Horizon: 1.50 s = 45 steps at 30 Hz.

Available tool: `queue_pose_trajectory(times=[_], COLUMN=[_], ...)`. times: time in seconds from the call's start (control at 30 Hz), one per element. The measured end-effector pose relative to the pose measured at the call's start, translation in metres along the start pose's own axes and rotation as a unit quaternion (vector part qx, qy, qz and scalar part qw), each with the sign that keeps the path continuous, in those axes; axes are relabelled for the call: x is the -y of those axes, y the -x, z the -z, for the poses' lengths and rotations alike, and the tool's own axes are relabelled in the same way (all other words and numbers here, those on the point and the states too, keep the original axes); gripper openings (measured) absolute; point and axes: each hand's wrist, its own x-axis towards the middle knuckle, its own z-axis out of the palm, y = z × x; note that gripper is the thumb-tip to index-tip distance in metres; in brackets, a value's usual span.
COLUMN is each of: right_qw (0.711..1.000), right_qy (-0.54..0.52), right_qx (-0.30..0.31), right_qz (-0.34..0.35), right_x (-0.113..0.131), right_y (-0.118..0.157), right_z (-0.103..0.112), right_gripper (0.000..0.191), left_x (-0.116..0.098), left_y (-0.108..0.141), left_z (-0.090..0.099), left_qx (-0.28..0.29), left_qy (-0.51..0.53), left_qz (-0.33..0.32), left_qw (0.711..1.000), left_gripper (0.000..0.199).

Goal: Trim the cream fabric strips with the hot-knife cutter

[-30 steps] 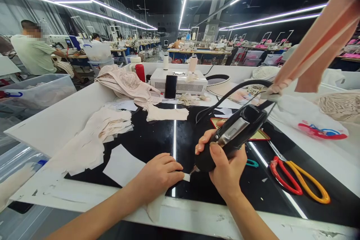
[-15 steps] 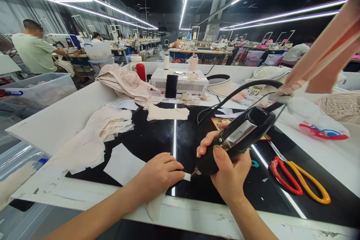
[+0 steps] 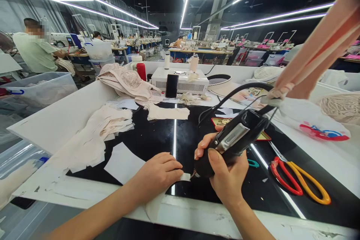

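My right hand [image 3: 225, 172] is wrapped round a black corded handheld power tool [image 3: 239, 135] with a metal plate on its side. The tool leans down to the left, and its narrow metal tip [image 3: 192, 174] is at the edge of a cream fabric piece [image 3: 185, 177]. My left hand [image 3: 160, 170] rests palm down on that fabric, fingers together and closed over it, with the thumb hidden. The fabric's short end shows past the fingertips, and more hangs below the hand over the table's front edge. A white paper-like sheet [image 3: 123, 163] lies left of my left hand.
Red-and-orange-handled scissors [image 3: 299, 180] lie right on the black glossy surface [image 3: 152, 138]. Cream fabric pieces [image 3: 92, 138] are piled left. A phone [image 3: 171, 86] leans on a white vented box [image 3: 191, 82]. Pink fabric strips [image 3: 315, 45] tie up the tool's cable. A person [image 3: 35, 50] sits far left.
The tool's rear end has swung a little to the left and down, and my right hand has shifted slightly left. My left hand has barely moved on the fabric.
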Motion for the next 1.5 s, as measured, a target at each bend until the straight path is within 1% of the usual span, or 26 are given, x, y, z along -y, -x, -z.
queue_pose_trajectory(times=[0.2, 0.27, 0.37, 0.47, 0.6, 0.7, 0.83, 1.03, 1.2, 1.33, 1.5], right_qw=[1.000, 1.000, 1.000, 1.000, 1.000, 1.000, 0.999, 1.000, 1.000, 0.999, 0.999], right_qy=[-0.002, 0.000, -0.004, -0.008, -0.007, -0.016, -0.022, -0.010, -0.009, -0.007, -0.001], right_qx=[0.000, -0.002, -0.006, -0.006, -0.007, -0.016, -0.029, -0.007, -0.006, -0.010, -0.013], right_qz=[0.006, 0.003, 0.001, 0.003, -0.002, 0.008, 0.021, 0.013, 0.023, 0.030, 0.033], right_x=[0.001, 0.001, 0.001, 0.001, 0.003, 0.006, 0.005, -0.001, -0.001, 0.000, 0.000], right_y=[0.002, 0.002, 0.002, 0.004, 0.004, 0.000, -0.005, -0.003, 0.000, 0.000, 0.000], right_z=[0.002, 0.003, 0.004, 0.005, 0.004, 0.002, 0.000, 0.001, 0.004, 0.003, 0.001], right_gripper=[0.038, 0.039, 0.039, 0.038, 0.038, 0.037, 0.036, 0.039, 0.038, 0.037, 0.038], left_x=[-0.009, -0.011, -0.015, -0.018, -0.022, -0.023, -0.023, -0.023, -0.025, -0.028, -0.034], left_y=[0.012, 0.014, 0.013, 0.010, 0.010, 0.013, 0.017, 0.016, 0.020, 0.025, 0.021], left_z=[0.008, 0.009, 0.011, 0.014, 0.013, 0.010, 0.007, 0.008, 0.005, 0.006, 0.014], left_qx=[0.028, 0.028, 0.018, 0.025, 0.027, 0.021, 0.027, 0.030, 0.037, 0.068, 0.120], left_qy=[0.014, 0.019, 0.031, 0.051, 0.054, 0.053, 0.037, 0.031, 0.024, 0.019, 0.012], left_qz=[0.031, 0.045, 0.080, 0.117, 0.137, 0.135, 0.121, 0.115, 0.117, 0.122, 0.115], left_qw=[0.999, 0.998, 0.996, 0.992, 0.989, 0.989, 0.992, 0.992, 0.992, 0.990, 0.986], left_gripper=[0.016, 0.015, 0.014, 0.015, 0.012, 0.011, 0.012, 0.015, 0.018, 0.022, 0.027])
